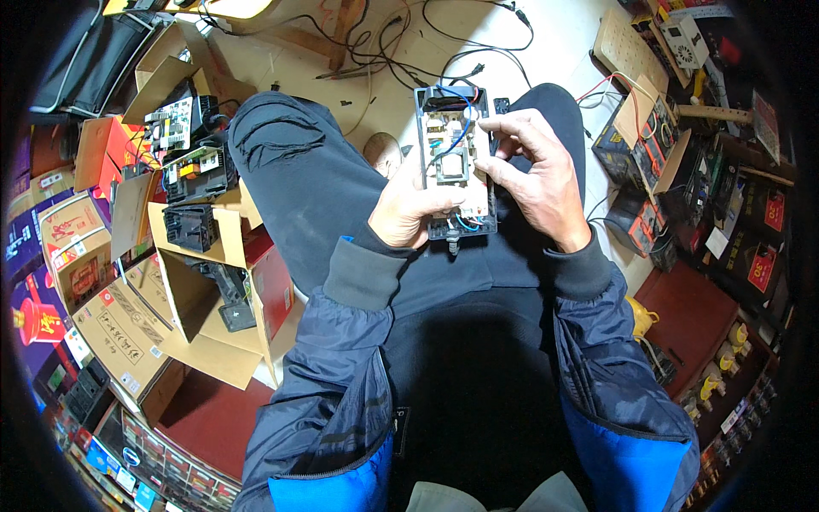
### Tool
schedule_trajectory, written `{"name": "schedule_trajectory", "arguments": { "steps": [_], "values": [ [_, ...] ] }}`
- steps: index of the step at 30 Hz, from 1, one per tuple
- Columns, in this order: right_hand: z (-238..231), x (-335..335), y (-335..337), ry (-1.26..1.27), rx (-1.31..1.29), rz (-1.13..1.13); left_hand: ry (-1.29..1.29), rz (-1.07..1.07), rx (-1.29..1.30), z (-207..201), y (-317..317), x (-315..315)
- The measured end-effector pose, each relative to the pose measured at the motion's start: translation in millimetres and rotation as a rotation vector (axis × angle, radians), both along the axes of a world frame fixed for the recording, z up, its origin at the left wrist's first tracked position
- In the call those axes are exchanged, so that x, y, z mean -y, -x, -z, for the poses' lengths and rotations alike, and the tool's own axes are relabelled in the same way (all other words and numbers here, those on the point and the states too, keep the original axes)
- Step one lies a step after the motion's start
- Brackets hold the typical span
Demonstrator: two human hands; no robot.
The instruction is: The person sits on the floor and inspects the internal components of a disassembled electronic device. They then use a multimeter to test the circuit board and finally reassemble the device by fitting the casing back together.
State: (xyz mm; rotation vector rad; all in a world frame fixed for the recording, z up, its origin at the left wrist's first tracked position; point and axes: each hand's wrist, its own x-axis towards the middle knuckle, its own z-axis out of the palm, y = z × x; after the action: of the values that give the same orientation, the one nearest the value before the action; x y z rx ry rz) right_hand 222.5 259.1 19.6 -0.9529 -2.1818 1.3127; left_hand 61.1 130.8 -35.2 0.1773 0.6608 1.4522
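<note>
Circuit board (450, 160) rests in left grip (404, 206), thumb across.

A cluttered electronics workshop is filling the view. Exposed circuit boards (171, 125) are resting among open cardboard boxes (205, 346), and black cables (392, 58) are snaking across the pale floor (554, 64).

Pale floor (559, 55) strewn with black cables (380, 60); open cardboard box (209, 354) noted at left; dark red surface (691, 303) seen at right.

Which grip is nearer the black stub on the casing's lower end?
Left. The left grip holds the casing low, near the stub; the right grip is at the casing's upper right.
</note>
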Motion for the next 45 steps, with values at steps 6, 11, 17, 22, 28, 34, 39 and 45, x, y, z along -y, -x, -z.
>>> {"name": "schedule_trajectory", "arguments": {
  "steps": [6,11,17,22,28,34,39,45],
  "values": [
    [-2,1,3,0.0,-0.022,-0.023,-0.028,-0.018,0.065,3,1,2],
    [0,0,4,0.035,-0.007,-0.02,-0.085,-0.01,0.059,11,4,-2],
    [6,-5,2,0.111,0.016,-0.023,-0.083,-0.044,0.068,16,0,0],
    [9,-5,2,0.22,-0.015,-0.02,-0.073,-0.062,0.061,21,0,-3],
    [11,1,-3,0.266,-0.038,0.097,0.008,-0.139,0.046,24,2,-3],
    [9,11,-17,0.263,-0.07,0.117,-0.05,-0.2,0.097,22,4,-5],
    [4,20,-24,0.228,-0.053,0.009,-0.043,-0.196,0.082,24,5,-7],
    [2,30,-19,0.273,0.13,0.035,-0.053,-0.245,0.07,22,2,-6]
  ]
}}
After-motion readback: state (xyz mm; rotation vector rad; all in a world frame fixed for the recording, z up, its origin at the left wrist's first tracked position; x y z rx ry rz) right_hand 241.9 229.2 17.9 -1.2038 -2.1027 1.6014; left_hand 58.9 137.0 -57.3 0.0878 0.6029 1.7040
